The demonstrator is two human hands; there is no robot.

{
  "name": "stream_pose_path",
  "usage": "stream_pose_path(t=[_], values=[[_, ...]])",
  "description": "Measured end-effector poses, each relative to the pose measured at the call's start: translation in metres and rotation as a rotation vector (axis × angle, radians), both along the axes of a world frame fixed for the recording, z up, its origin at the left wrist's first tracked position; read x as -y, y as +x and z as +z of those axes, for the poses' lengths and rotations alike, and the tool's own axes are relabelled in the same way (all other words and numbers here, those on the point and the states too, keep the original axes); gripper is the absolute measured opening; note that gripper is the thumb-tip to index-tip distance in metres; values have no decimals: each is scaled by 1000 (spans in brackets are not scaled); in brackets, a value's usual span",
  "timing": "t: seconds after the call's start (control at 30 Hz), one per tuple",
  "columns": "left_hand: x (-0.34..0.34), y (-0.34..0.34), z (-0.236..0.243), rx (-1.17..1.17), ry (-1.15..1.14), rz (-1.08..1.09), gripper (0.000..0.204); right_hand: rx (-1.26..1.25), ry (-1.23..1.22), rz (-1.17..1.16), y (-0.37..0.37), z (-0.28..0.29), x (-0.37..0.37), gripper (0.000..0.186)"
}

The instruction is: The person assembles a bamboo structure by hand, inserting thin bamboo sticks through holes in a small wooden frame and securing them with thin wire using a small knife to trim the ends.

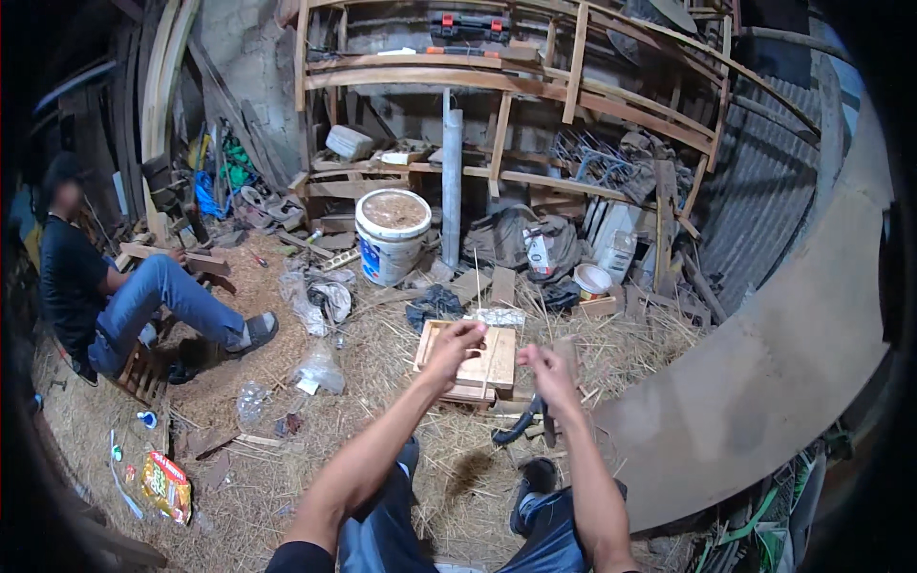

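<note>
My left hand (pixel 457 353) is raised over a small wooden stool or box (pixel 501 355), thumb and fingers pinched together. A thin pale stick (pixel 478 282) rises from its fingertips. To the right, my right hand (pixel 551 374) is closed, its fingers curled. Below that hand hangs a narrow, dark, knife-like tool (pixel 549 422); its handle is hidden in the fist. The two hands are apart. Another thin strip (pixel 491 363) crosses the stool's pale top. A curved dark piece (pixel 516 429) lies beside the stool.
A seated person (pixel 91 277) is at the left, a wooden board at their hands. A white bucket (pixel 393 234) stands beside a grey post (pixel 452 191). A large curved sheet (pixel 735 411) fills the right. Straw, plastic bottles (pixel 320 368) and a snack bag (pixel 166 487) litter the floor.
</note>
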State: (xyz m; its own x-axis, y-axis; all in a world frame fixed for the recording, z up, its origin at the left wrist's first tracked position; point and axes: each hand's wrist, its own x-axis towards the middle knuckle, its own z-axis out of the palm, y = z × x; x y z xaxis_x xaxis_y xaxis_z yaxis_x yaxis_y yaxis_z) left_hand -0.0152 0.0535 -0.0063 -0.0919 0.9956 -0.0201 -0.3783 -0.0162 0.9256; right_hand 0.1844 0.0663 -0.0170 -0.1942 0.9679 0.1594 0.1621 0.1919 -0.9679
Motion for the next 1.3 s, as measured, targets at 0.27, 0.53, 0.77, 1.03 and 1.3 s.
stream_pose_path(t=[0.27, 0.53, 0.77, 1.03, 1.3], values=[[5, 24, 5, -197, 0, 40, 18, 50, 46, 131, -8, 11, 24, 19], [7, -14, 56, -170, 196, 49, 22, 32, -201, 427, -6, 30, 42, 20], [22, -22, 18, -23, 111, 56, 28, -115, -96, 221, -14, 14, 22, 37], [22, -6, 19, 238, 49, -185, 37, 285, 321, 7, -23, 59, 5, 34], [28, -5, 21, 315, 26, -302, 46, 399, 650, -111, -36, 42, 28, 23]])
